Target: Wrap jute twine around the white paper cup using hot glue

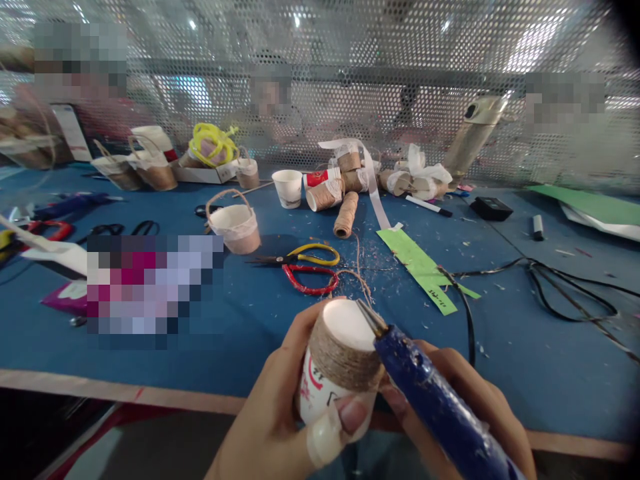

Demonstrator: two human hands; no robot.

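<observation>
A white paper cup (313, 393), its upper part wound with brown twine (345, 357), is wrapped by the fingers of my left hand (280, 400). Tape covers that thumb. My right hand (465, 400) is closed around a blue glue gun (435, 400), whose metal tip lies at the cup's rim, on the right side. A strand of twine (358, 267) trails on the table behind the cup. Just beyond lie scissors (313, 270) with one yellow and one red handle. The fingertips of my right hand are partly hidden behind the gun.
Behind the scissors are a small basket (240, 230), a twine spool (346, 215) and a paper cup (289, 190). Green paper strips (417, 270) and a black cable (550, 293) lie right. Further back are wrapped cups and a perforated metal screen (310, 100); people show behind it.
</observation>
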